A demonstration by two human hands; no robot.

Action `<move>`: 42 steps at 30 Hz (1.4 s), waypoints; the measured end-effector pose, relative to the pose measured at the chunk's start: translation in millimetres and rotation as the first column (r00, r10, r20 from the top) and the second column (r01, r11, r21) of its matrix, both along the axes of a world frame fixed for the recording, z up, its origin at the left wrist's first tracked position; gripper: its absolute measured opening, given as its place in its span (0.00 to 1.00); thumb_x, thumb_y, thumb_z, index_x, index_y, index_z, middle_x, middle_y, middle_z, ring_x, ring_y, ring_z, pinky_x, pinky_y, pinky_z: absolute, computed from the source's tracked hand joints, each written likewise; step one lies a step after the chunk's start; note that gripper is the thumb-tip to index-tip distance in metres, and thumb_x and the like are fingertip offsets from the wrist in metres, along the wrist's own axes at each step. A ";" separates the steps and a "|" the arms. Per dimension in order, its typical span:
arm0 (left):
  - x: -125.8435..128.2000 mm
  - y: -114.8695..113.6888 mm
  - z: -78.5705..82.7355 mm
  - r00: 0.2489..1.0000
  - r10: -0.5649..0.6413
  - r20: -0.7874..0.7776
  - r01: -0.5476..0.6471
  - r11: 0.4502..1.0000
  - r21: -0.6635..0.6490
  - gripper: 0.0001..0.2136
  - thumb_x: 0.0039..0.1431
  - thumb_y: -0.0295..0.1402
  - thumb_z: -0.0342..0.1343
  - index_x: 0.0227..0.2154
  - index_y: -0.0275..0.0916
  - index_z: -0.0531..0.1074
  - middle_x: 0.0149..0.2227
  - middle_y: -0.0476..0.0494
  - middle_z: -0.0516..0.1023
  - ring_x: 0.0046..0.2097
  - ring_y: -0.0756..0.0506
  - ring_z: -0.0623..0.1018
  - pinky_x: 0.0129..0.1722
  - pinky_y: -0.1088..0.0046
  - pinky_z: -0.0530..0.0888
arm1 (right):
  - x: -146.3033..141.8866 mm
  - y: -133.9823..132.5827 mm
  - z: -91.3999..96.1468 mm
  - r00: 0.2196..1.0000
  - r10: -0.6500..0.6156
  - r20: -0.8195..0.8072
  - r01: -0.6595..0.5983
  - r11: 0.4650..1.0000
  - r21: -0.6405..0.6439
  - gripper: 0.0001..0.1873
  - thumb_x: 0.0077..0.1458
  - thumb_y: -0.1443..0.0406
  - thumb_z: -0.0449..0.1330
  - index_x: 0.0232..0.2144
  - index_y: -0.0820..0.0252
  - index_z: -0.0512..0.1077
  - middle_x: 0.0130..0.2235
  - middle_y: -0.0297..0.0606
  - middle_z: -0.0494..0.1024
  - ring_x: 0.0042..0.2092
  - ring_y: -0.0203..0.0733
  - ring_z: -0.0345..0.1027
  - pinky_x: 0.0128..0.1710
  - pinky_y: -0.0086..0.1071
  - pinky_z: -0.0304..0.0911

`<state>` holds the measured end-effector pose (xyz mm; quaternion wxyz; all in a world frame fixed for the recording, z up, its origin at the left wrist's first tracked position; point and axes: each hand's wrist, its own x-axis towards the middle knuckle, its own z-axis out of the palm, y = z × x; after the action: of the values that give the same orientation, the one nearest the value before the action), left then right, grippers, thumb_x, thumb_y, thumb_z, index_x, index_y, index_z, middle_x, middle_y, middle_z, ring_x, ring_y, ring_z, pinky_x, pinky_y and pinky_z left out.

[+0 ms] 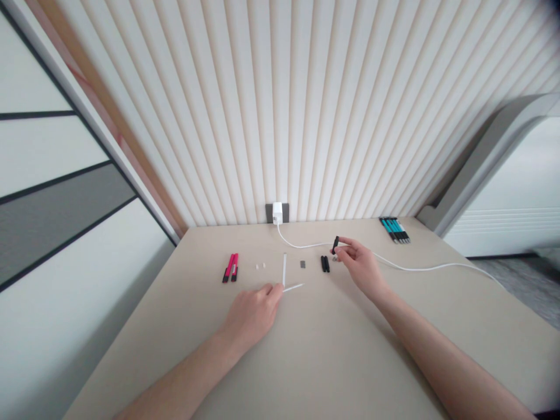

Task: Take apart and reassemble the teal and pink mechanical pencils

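My left hand rests on the beige table, its fingers pinched on the near end of a thin white rod that lies flat. A second thin white rod lies just beyond it. My right hand is raised slightly above the table and pinches a small black pen part held upright. Two black pen pieces lie side by side just left of that hand. A small grey piece and two tiny white bits lie between the rods and the pink pens.
Two pink-and-black pens lie at the left. Several teal-and-black pens lie at the back right. A white charger sits in a wall socket; its white cable runs across the table to the right edge. A ribbed wall stands behind.
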<state>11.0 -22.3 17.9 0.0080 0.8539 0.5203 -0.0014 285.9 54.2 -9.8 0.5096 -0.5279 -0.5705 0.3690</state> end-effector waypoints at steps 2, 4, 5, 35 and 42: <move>-0.3 0.2 0.1 1.000 -0.004 0.003 0.004 1.000 0.000 0.12 0.69 0.31 0.39 0.42 0.41 0.68 0.36 0.43 0.79 0.34 0.43 0.80 0.29 0.72 0.70 | -0.9 -0.5 1.8 1.000 -0.001 -0.019 0.001 1.000 -0.007 0.29 0.54 0.50 0.60 0.51 0.63 0.68 0.33 0.42 0.81 0.32 0.41 0.71 0.36 0.37 0.67; -0.5 0.3 0.1 1.000 -0.007 0.009 0.007 1.000 -0.005 0.12 0.69 0.31 0.39 0.42 0.41 0.68 0.36 0.43 0.79 0.34 0.43 0.80 0.29 0.72 0.70 | -1.4 -0.7 2.6 1.000 0.002 -0.019 -0.002 1.000 -0.014 0.29 0.54 0.50 0.60 0.52 0.63 0.68 0.33 0.41 0.81 0.31 0.40 0.71 0.37 0.38 0.67; -0.5 0.3 0.0 1.000 -0.008 0.014 0.008 1.000 -0.009 0.12 0.69 0.31 0.39 0.42 0.41 0.69 0.36 0.43 0.79 0.34 0.43 0.80 0.29 0.72 0.71 | -1.4 -0.6 2.5 1.000 0.007 -0.015 -0.007 1.000 -0.015 0.30 0.54 0.50 0.60 0.52 0.63 0.68 0.33 0.41 0.81 0.32 0.41 0.71 0.37 0.38 0.67; 1.0 -0.5 1.5 1.000 -0.012 -0.011 0.012 1.000 -0.009 0.12 0.70 0.32 0.39 0.42 0.41 0.69 0.36 0.43 0.79 0.34 0.42 0.81 0.29 0.71 0.71 | -0.9 -1.8 -6.9 0.945 -0.030 0.327 -0.014 0.991 0.132 0.14 0.57 0.55 0.58 0.38 0.59 0.74 0.35 0.41 0.80 0.35 0.44 0.72 0.37 0.38 0.66; 0.9 -0.4 2.4 1.000 -0.007 -0.022 0.007 1.000 -0.007 0.13 0.69 0.31 0.39 0.42 0.41 0.69 0.35 0.43 0.78 0.34 0.42 0.80 0.28 0.70 0.71 | -9.7 -11.1 1.6 0.663 0.026 0.748 -0.368 0.881 0.296 0.11 0.64 0.67 0.52 0.41 0.58 0.75 0.43 0.43 0.79 0.45 0.46 0.69 0.48 0.40 0.62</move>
<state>11.9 -22.7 20.3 0.0051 0.8557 0.5173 -0.0127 276.2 43.1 -8.1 0.2995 -0.4394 -0.8453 0.0513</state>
